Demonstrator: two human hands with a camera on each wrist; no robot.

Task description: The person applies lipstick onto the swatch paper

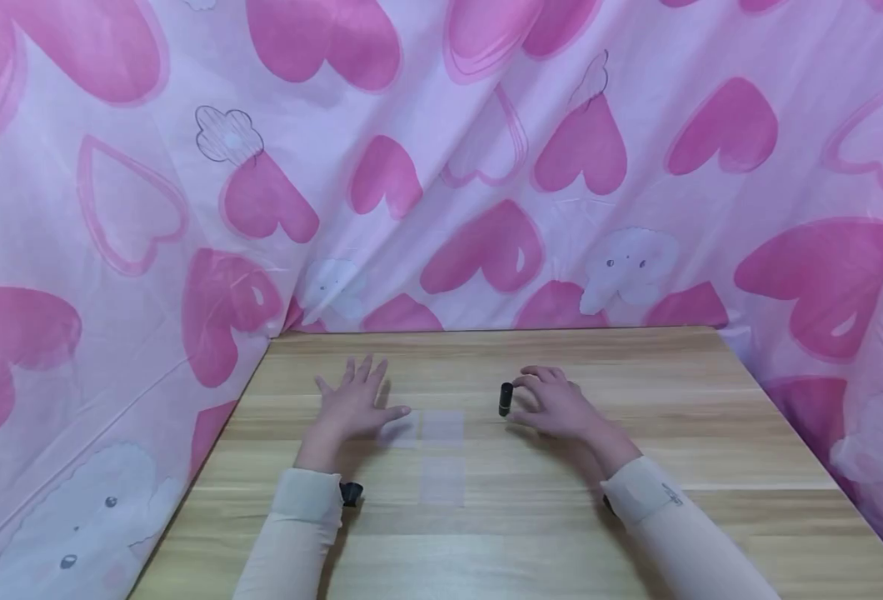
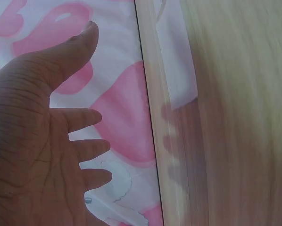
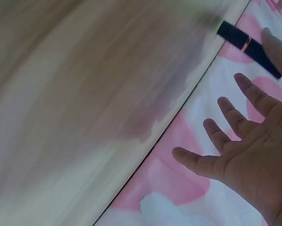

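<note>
A black lipstick tube (image 1: pixel 505 399) with a thin gold-coloured band stands upright near the middle of the wooden table. Just to its right is my right hand (image 1: pixel 557 406), thumb and fingers spread around that side of it. In the right wrist view the thumb overlaps the end of the lipstick tube (image 3: pixel 247 46), while the other fingers extend apart and grip nothing. My left hand (image 1: pixel 351 406) hovers over the left part of the table with its fingers splayed; nothing lies in its palm, as the left wrist view also shows.
Pale translucent patches (image 1: pixel 441 458) lie on the wooden table (image 1: pixel 531 533) between the two forearms. A pink curtain (image 1: pixel 479 150) printed with hearts hangs behind the table's far edge and along both sides.
</note>
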